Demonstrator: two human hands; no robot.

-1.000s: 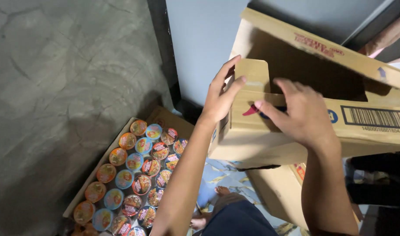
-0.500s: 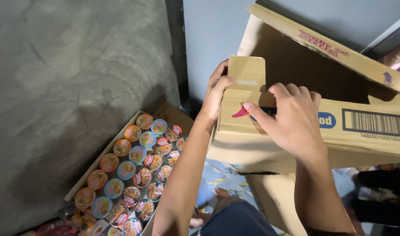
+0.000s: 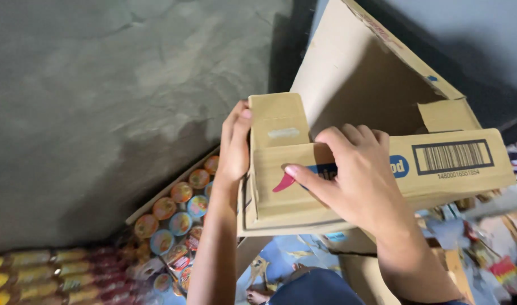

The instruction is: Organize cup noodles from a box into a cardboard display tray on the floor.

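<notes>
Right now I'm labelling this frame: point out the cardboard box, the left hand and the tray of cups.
cardboard box (image 3: pixel 450 175), head view, front panel
left hand (image 3: pixel 235 148), head view, back
tray of cups (image 3: pixel 174 186), head view, rim

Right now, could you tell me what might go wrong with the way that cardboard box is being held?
The cardboard box is held in the air, gripped by the left hand at its end and the right hand on a flap. It could slip and fall onto the tray of cups below, and the flaps might spring open.
</notes>
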